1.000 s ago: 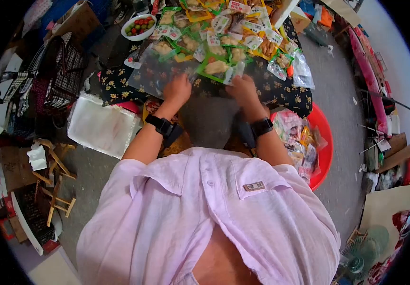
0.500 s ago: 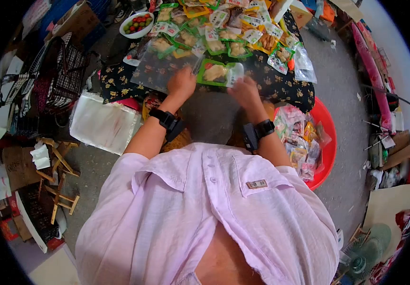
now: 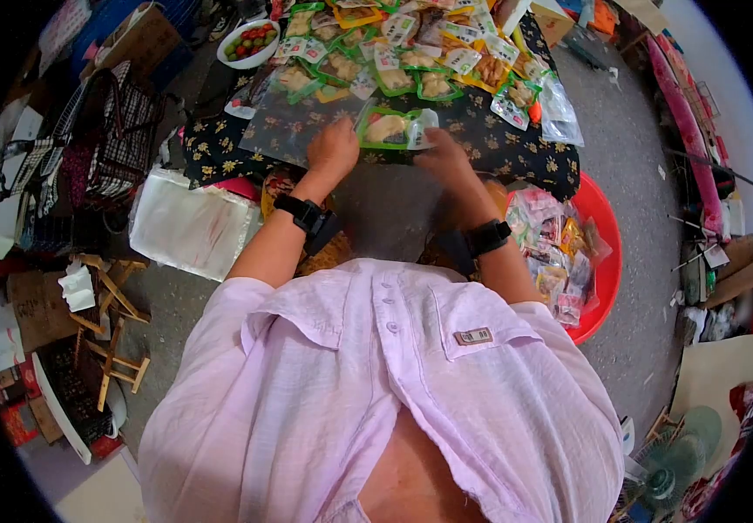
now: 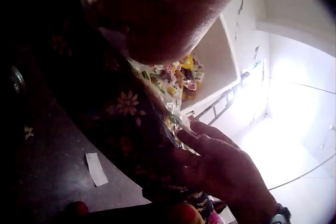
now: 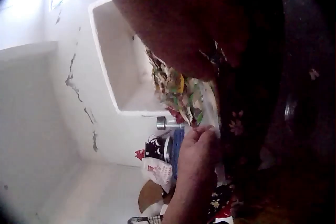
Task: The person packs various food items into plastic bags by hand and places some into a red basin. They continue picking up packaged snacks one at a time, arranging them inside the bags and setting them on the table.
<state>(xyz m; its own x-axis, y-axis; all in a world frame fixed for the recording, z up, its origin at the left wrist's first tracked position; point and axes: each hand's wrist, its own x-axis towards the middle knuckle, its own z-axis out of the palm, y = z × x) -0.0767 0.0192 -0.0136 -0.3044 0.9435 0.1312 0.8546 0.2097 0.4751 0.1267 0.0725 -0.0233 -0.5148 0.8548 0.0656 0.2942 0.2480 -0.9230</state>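
Note:
My left hand (image 3: 333,150) grips the right edge of a clear plastic bag (image 3: 281,139), which lies spread over the flowered dark cloth. In the right wrist view this hand (image 5: 197,155) has thumb and fingers together on the film. A green-edged food packet (image 3: 387,131) with pale pieces inside lies flat just beyond both hands. My right hand (image 3: 446,157), blurred, is at the packet's white right end, its fingertips close by the near edge. Seen from the left wrist, the right hand (image 4: 226,166) has bent fingers near shiny wrapping; I cannot tell whether it pinches it.
Many sealed packets (image 3: 420,61) are heaped at the far side of the cloth-covered table (image 3: 516,157). A white bowl of fruit (image 3: 248,44) stands at left. Beside the right arm is a red tub (image 3: 603,288) of packets; a stack of silvery bags (image 3: 189,227) is at lower left.
The green-edged packet came nearer and turned level, its right end following my right hand, then stayed put. My right hand has since shifted slightly left. My left hand keeps hold of the clear bag.

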